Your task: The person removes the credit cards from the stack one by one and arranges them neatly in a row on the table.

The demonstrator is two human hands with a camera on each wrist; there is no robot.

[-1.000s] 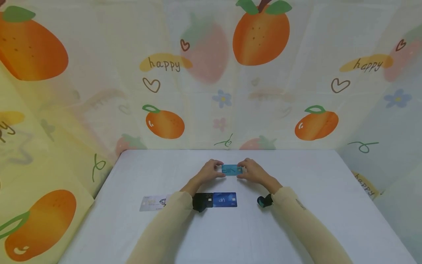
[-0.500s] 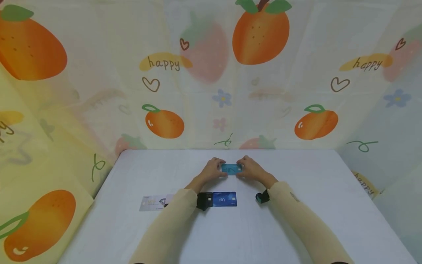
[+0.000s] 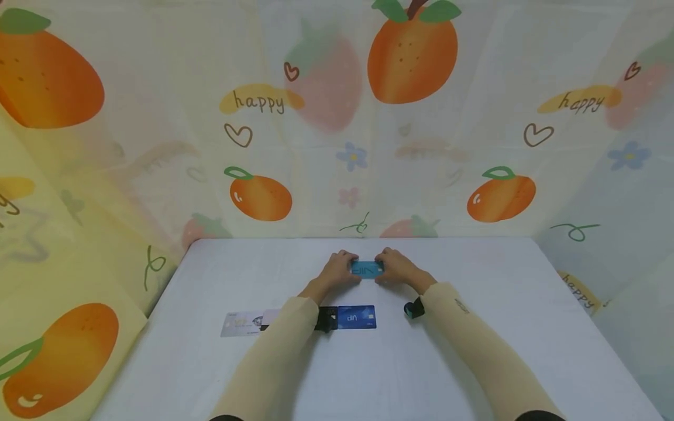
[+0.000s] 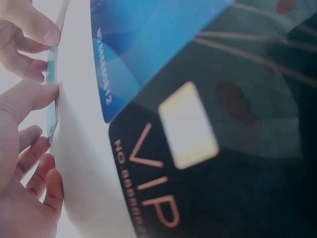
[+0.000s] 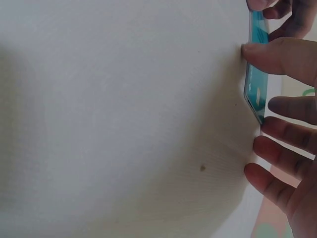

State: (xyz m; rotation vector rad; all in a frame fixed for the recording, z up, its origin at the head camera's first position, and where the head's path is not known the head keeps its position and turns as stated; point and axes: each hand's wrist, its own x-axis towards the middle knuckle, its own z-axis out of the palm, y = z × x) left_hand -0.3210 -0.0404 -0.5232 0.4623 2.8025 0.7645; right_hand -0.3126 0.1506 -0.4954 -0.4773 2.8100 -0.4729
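A teal card with VIP lettering point(image 3: 367, 269) is between both hands near the far side of the white table. My left hand point(image 3: 338, 270) pinches its left end, thumb along the near edge and fingers at the far edge. At the other end, my right hand point(image 3: 399, 269) grips it the same way; in the right wrist view the remaining fingers point(image 5: 270, 181) are spread apart. Nearer my body lies a row of cards: a blue VIP card point(image 3: 357, 317), a black VIP card point(image 4: 237, 139) partly hidden by my left wrist, and a silver card point(image 3: 239, 324) at the left.
A pale pinkish card point(image 3: 271, 316) shows between the silver card and my left sleeve point(image 3: 279, 351), which covers part of the row. A patterned curtain point(image 3: 326, 175) rises right behind the far edge of the white table point(image 3: 474, 257).
Both forearms have shifted slightly inward and forward, bringing the wrists closer together. The teal card stays in nearly the same place, held by both hands throughout. The head view has drifted a little.
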